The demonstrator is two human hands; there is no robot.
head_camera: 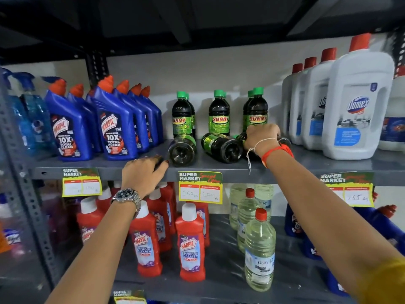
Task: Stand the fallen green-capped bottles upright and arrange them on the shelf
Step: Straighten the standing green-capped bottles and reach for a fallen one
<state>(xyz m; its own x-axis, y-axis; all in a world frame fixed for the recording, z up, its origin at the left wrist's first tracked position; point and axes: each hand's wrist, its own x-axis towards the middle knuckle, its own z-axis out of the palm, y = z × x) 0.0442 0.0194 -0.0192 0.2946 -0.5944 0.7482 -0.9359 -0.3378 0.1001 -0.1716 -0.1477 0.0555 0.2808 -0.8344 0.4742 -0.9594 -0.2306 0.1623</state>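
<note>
Several green-capped dark "SUNNY" bottles stand at the back of the grey shelf (306, 165), in rows at left (181, 115), middle (219, 114) and right (256, 110). In front of them, two lie on their sides with bases toward me, one at left (182, 151) and one in the middle (221, 147). A third fallen bottle (285, 141) lies crosswise under my right hand (262, 137), which is closed over it. My left hand (143, 174) rests on the shelf's front edge with fingers curled over something dark that I cannot make out.
Blue Harpic bottles (114, 128) fill the shelf to the left and white Domex jugs (355, 106) to the right. Price tags (200, 187) hang on the shelf edge. Below stand red Harpic bottles (191, 244) and clear bottles (259, 251).
</note>
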